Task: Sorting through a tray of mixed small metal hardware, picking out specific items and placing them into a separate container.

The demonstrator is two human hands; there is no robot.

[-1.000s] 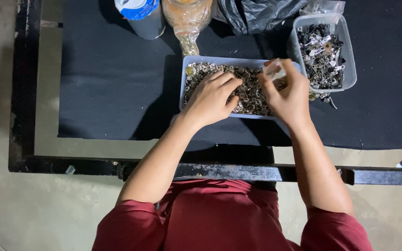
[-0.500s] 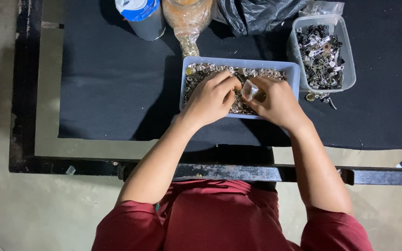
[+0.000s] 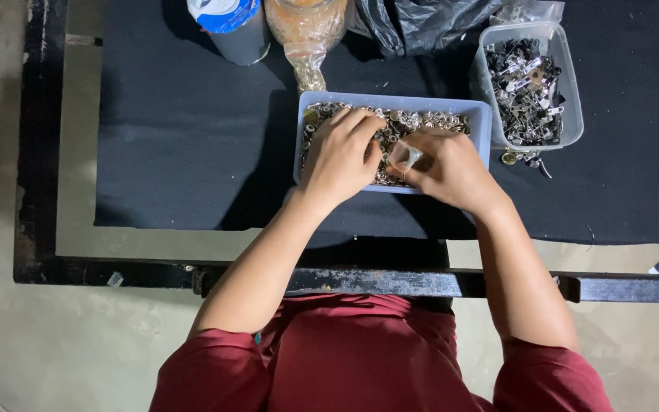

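The long pale-blue plastic tray of small metal rings lies crosswise; the left hand rests in it with fingers curled, and the right hand pinches a small clear plastic piece

**Shiny metal, pale plastic, matt black cloth**

The shallow tray is looking like smooth, pale blue plastic, and the small fasteners filling it are glinting like polished metal. The right hand is pinching a small clear piece that is catching light like thin glossy plastic. The clear tub is showing see-through plastic walls, with bright metal clips shining inside. The tabletop is wearing a matt black cloth, while its frame is showing worn, scuffed dark metal. The bag is gleaming like crinkled black plastic film.
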